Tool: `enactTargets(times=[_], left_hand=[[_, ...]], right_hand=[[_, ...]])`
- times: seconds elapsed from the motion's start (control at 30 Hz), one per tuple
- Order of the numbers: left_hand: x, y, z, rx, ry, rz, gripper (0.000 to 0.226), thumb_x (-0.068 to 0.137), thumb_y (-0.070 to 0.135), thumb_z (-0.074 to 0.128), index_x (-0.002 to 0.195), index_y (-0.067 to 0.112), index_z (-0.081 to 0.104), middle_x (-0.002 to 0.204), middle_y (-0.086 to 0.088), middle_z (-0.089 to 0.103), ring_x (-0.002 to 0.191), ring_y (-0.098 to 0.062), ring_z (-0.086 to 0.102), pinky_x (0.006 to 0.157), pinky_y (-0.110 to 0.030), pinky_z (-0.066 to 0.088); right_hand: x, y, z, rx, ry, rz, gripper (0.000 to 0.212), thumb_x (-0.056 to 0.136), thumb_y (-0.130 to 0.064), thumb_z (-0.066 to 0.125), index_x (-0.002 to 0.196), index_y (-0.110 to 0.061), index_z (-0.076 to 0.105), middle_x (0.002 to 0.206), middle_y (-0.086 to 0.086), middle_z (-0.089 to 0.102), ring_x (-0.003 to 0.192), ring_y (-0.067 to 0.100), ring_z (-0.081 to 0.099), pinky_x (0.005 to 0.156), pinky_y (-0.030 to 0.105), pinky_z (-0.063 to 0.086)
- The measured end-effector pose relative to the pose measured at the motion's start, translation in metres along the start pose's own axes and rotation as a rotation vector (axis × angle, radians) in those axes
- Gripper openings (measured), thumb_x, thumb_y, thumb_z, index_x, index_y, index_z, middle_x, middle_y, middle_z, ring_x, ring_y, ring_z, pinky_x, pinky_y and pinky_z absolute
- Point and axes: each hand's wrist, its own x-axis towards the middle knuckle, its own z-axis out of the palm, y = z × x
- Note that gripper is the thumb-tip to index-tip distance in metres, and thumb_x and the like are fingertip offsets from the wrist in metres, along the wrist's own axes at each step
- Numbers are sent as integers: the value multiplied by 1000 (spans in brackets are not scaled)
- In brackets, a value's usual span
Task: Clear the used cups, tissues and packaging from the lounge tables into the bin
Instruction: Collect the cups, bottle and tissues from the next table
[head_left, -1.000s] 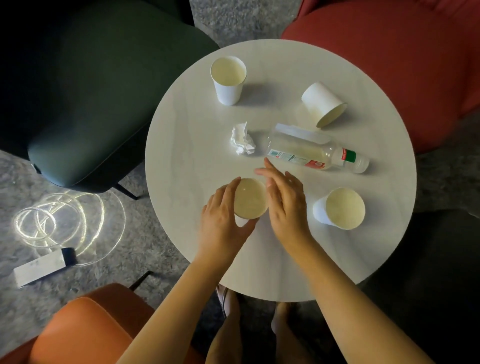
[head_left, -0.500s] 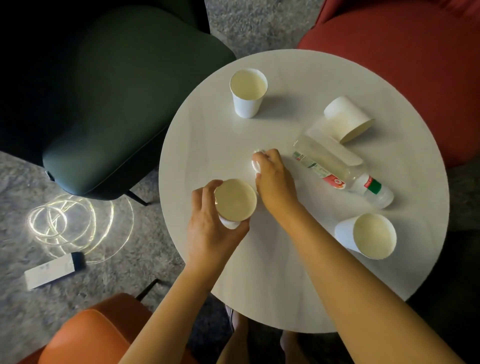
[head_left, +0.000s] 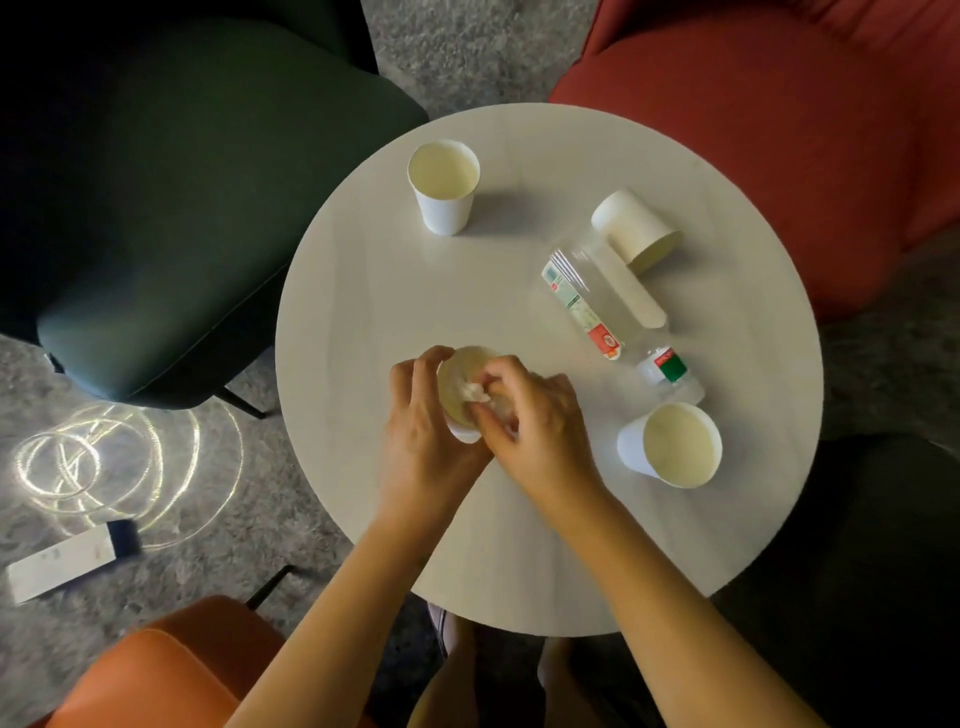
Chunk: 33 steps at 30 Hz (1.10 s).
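Between the two hands, above the round white counter (head_left: 363, 312), the left hand (head_left: 426, 431) grips a paper cup (head_left: 460, 364) while the right hand (head_left: 530, 415) pinches a crumpled tissue (head_left: 475, 391) into its mouth. Next, probably release it, then gather the far cup (head_left: 442, 187), tipped cup (head_left: 636, 228), near cup (head_left: 675, 444) and bottle (head_left: 597, 306) right of both hands. Armchairs (head_left: 753, 156) ring the counter on grey carpet (head_left: 467, 52).

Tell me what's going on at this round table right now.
A person is clearing the round table. Their left hand grips a paper cup while the right hand pinches a crumpled tissue at its mouth, apparently stuffing it in. A far upright cup, a near upright cup, a tipped cup and a plastic bottle lying flat are not yet cleared.
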Motion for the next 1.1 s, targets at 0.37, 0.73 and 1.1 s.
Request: enactTargets(times=[0.37,0.73,1.1], left_hand=[[-33,41,25,-86,47,-6,58,61,10,82,110,-5,53,103,-8,50,85,-14,48,68,-2,35],[-27,96,32,-80,180,-31,71,64,23,82,124,6,48,116,-5,47,93,6,37,78,-3,36],[-46,126,39,-155,144,-21,69,62,34,78,122,15,49,114,8,45,104,-3,50,85,-25,50]], right_hand=[[-36,27,-42,-90,-174,-88,51,93,-40,26,92,-16,71,117,3,60,107,14,32,88,29,20],[-78,116,-98,-86,101,154,79,60,-28,79,127,-13,40,128,13,49,117,30,43,91,39,29],[-72,122,-75,76,22,66,72,60,-21,81,122,-3,51,117,12,59,106,29,56,86,48,45]])
